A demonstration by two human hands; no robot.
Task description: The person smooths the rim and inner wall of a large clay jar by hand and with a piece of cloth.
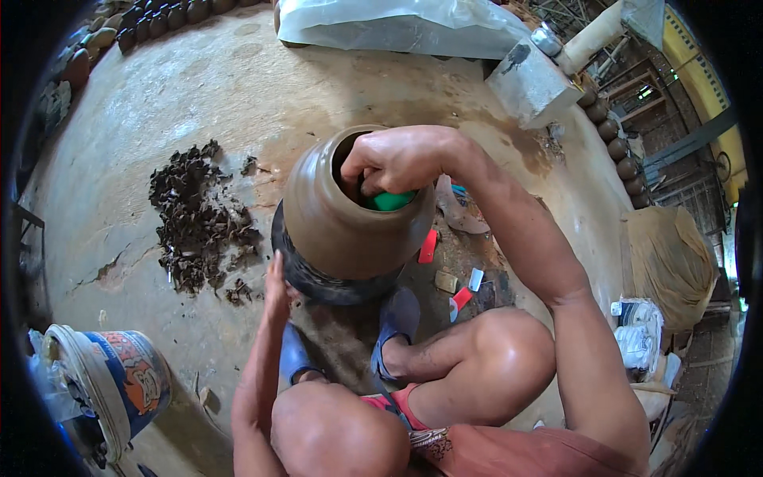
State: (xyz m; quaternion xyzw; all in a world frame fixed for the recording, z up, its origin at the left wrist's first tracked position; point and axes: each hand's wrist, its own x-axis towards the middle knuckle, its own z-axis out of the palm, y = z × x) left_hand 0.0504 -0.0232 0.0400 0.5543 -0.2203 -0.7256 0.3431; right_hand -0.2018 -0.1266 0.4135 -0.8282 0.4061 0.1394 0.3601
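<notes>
A large wet brown clay pot (pixel 342 226) stands upright in front of me on a black round turning base (pixel 334 288). My right hand (pixel 397 163) reaches over the rim into the mouth of the pot, its fingers curled. A smooth green piece, likely plastic (pixel 389 201), shows inside the mouth just under these fingers; the hand appears closed on it, though the fingertips are partly hidden. My left hand (pixel 278 288) is at the near left edge of the base, fingers stretched out, holding nothing.
Dark clay scraps (pixel 199 215) lie heaped left of the pot. A white bucket (pixel 131 381) stands at the lower left. Right of the pot are small red pieces (pixel 427 246) and a tan block (pixel 447 281). Farther off stand a pale block (pixel 532 83) and plastic sheeting (pixel 397 28).
</notes>
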